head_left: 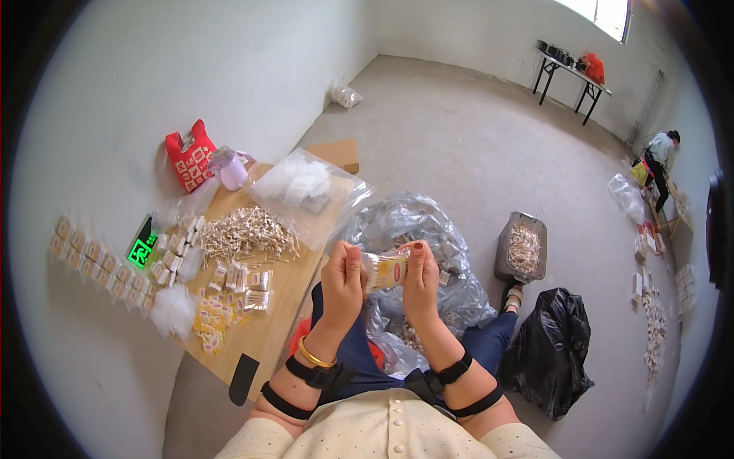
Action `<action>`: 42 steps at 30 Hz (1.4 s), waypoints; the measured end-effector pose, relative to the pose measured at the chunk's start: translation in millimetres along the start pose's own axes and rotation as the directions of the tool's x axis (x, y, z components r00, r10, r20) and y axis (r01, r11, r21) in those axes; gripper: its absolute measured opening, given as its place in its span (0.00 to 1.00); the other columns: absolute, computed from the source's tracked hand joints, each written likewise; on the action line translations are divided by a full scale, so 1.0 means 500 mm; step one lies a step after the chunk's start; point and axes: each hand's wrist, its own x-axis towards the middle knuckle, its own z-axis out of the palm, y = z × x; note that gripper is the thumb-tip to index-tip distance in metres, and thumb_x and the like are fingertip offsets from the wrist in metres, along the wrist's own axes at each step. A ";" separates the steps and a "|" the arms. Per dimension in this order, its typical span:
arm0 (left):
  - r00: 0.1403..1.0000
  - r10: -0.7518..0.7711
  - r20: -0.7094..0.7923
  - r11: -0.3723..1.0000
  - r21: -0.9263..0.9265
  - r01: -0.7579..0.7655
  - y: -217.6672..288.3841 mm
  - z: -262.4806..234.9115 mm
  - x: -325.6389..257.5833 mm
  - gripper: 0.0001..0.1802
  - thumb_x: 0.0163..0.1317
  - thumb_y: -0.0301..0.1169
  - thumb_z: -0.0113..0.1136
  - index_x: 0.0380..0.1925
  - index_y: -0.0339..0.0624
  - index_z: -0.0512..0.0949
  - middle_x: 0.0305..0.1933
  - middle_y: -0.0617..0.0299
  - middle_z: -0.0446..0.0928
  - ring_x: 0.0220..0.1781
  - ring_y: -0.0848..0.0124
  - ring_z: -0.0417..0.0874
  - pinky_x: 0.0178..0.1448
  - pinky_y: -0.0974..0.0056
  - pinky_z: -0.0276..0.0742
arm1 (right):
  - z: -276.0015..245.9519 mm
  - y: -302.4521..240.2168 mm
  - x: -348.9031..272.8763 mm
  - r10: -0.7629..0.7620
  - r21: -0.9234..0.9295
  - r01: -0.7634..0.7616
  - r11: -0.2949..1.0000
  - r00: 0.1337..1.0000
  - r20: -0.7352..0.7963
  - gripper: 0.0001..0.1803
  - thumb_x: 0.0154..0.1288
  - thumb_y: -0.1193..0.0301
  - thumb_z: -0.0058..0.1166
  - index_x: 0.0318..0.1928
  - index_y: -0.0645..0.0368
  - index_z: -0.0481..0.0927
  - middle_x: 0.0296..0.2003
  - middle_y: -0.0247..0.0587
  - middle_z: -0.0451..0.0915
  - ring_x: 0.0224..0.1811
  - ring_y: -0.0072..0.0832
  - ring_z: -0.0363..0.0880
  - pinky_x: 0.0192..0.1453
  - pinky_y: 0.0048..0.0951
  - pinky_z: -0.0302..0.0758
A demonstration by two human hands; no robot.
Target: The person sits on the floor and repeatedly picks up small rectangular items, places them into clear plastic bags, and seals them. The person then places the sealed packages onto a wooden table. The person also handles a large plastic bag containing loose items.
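Between my hands is a small clear pack of cotton swabs [384,271] with a yellow label inside. My left hand [343,283] grips its left end, and my right hand [420,281] grips the right end, thumbs up. Below them a large clear plastic bag [451,229] spreads out, with loose swabs and some packs in it. On the wooden table [294,279] to my left lies a heap of loose cotton swabs [248,234]. Nearer on the table are several filled packs [258,300], yellow label cards [216,315] and thin clear bags [173,310].
A grey bin of swabs [524,249] and a black plastic bag [547,348] stand on the floor to my right. Rows of packs [99,264] line the wall side. A lilac jug [230,170] and red bag [191,157] sit behind. Another person [659,161] bends at far right.
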 end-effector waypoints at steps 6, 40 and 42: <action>0.992 0.028 -0.126 0.979 -0.197 -0.052 -0.026 0.003 0.019 0.21 0.77 0.41 0.42 0.22 0.47 0.62 0.17 0.73 0.59 0.19 0.85 0.56 0.23 0.73 0.49 | 0.008 -0.017 -0.010 -0.117 -0.142 0.118 0.983 0.993 0.019 0.21 0.79 0.58 0.37 0.34 0.61 0.71 0.19 0.31 0.68 0.23 0.17 0.64 0.28 0.23 0.63; 0.993 0.044 -0.107 0.986 -0.155 -0.061 0.002 0.017 0.011 0.22 0.75 0.41 0.47 0.20 0.46 0.63 0.16 0.73 0.62 0.16 0.85 0.59 0.21 0.75 0.53 | -0.011 0.009 0.015 0.021 0.122 -0.019 0.992 1.000 -0.019 0.19 0.78 0.59 0.42 0.31 0.58 0.71 0.19 0.26 0.68 0.21 0.12 0.62 0.24 0.19 0.61; 0.990 0.060 -0.131 0.984 -0.159 -0.081 -0.002 0.010 0.014 0.21 0.76 0.39 0.45 0.21 0.44 0.63 0.16 0.71 0.61 0.16 0.84 0.59 0.21 0.73 0.54 | -0.019 -0.008 0.014 0.065 0.117 -0.065 0.991 0.998 0.004 0.20 0.78 0.56 0.39 0.31 0.56 0.71 0.21 0.24 0.68 0.21 0.09 0.62 0.22 0.15 0.59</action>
